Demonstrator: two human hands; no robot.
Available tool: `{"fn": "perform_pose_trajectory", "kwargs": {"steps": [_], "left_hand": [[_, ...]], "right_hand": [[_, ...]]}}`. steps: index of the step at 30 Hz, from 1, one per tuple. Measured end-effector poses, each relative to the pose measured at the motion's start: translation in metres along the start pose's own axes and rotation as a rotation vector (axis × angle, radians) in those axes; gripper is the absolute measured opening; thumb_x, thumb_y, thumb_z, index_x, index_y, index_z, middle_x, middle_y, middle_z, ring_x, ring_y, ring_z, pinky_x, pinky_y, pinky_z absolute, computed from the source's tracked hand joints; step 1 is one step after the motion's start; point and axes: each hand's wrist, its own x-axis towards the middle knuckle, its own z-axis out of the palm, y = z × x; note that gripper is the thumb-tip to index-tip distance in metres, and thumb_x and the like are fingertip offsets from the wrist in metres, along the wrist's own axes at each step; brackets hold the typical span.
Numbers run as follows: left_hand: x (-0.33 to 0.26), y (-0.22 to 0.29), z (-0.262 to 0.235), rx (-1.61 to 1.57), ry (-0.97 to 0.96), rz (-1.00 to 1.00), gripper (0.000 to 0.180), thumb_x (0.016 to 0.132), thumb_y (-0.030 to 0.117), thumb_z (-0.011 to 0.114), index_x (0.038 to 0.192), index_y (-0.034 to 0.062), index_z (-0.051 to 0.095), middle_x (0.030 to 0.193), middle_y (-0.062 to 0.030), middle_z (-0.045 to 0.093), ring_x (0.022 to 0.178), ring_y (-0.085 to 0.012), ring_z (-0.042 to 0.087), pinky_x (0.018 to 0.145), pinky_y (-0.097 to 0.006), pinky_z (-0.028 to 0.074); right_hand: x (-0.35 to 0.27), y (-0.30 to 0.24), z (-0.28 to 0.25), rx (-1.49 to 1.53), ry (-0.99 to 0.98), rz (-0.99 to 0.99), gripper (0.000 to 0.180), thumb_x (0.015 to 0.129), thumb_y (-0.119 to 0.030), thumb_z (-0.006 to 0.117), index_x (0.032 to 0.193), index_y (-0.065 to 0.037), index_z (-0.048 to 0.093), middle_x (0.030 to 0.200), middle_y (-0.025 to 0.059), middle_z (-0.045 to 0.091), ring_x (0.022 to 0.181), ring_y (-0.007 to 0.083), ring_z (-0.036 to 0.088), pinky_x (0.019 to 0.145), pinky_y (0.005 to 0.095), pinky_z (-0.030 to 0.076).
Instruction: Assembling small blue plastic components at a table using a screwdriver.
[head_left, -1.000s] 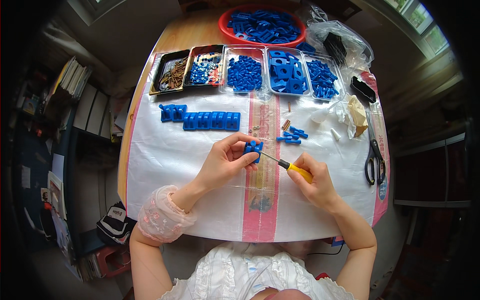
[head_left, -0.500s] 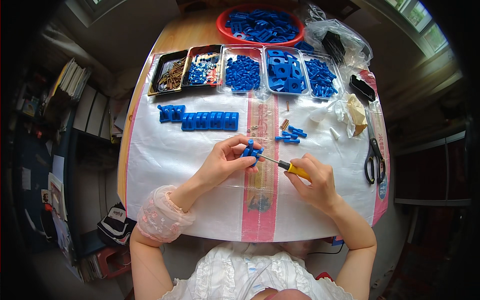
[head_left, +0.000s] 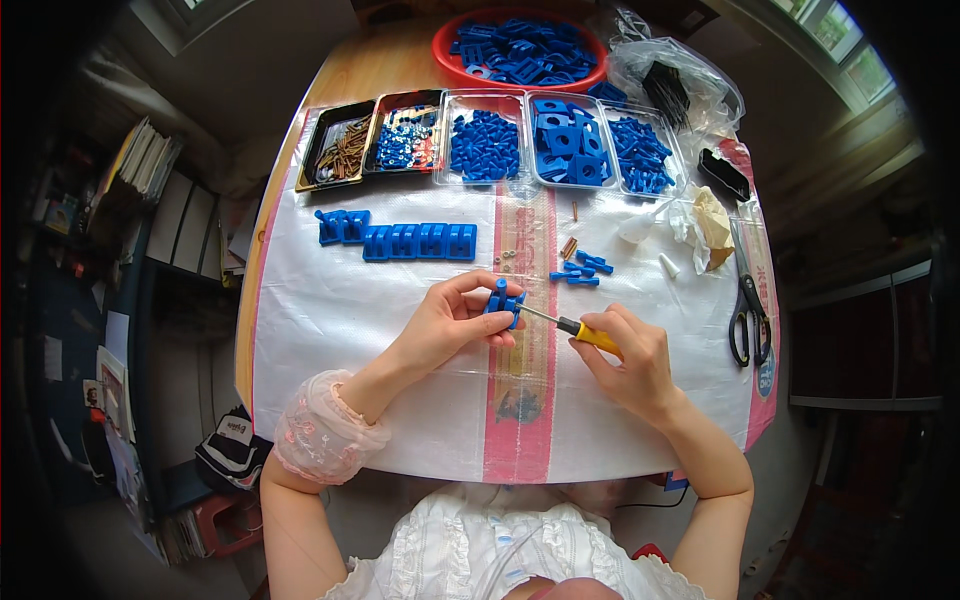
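Observation:
Over the middle of the table, my left hand [head_left: 455, 318] pinches a small blue plastic part [head_left: 503, 299] between thumb and fingers. A blue peg stands up from it, and my fingers cover some of the rest. My right hand [head_left: 632, 362] is closed round the yellow and black handle of a screwdriver [head_left: 590, 336]. Its shaft points left, and the tip meets the right side of the blue part. Beyond my hands lie several loose blue pegs [head_left: 580, 270], a few small nuts [head_left: 508, 258] and some brass-coloured screws [head_left: 569, 247]. To the left stands a row of blue blocks [head_left: 420, 242].
Trays of screws [head_left: 342, 148], small blue and metal pieces [head_left: 408, 135] and blue parts [head_left: 486, 145] line the far side. Behind them sits a red basin [head_left: 445, 62] of blue pieces. Black-handled scissors [head_left: 748, 320], crumpled paper [head_left: 712, 228] and a white cone [head_left: 669, 265] lie at the right.
Both hands keep almost the same place and grip. The screwdriver's handle has shifted very slightly, with its tip still at the blue part.

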Motion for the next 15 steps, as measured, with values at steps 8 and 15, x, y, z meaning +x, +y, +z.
{"fn": "perform_pose_trajectory", "kwargs": {"steps": [8,15], "left_hand": [[0.0029,-0.0078,-0.0056,-0.158,-0.024,0.000,0.025,0.107,0.015,0.057,0.129,0.0028,0.061,0.106,-0.0130,0.071,0.083,-0.0106,0.069,0.080,-0.024,0.060],[0.0016,-0.0015,-0.0049,-0.275,-0.037,-0.039,0.029,0.112,0.023,0.046,0.129,0.0031,0.059,0.094,-0.0059,0.064,0.076,-0.0102,0.061,0.067,-0.021,0.052]], "right_hand": [[0.0000,-0.0009,-0.0005,0.025,0.018,0.012,0.024,0.081,-0.004,0.081,0.099,-0.003,0.065,0.081,0.0096,0.066,0.064,0.0274,0.067,0.054,0.0349,0.051],[-0.0013,-0.0012,-0.0013,0.113,0.062,0.102,0.022,0.084,-0.007,0.082,0.101,-0.002,0.068,0.083,0.0124,0.072,0.065,0.0260,0.071,0.056,0.0328,0.053]]}}
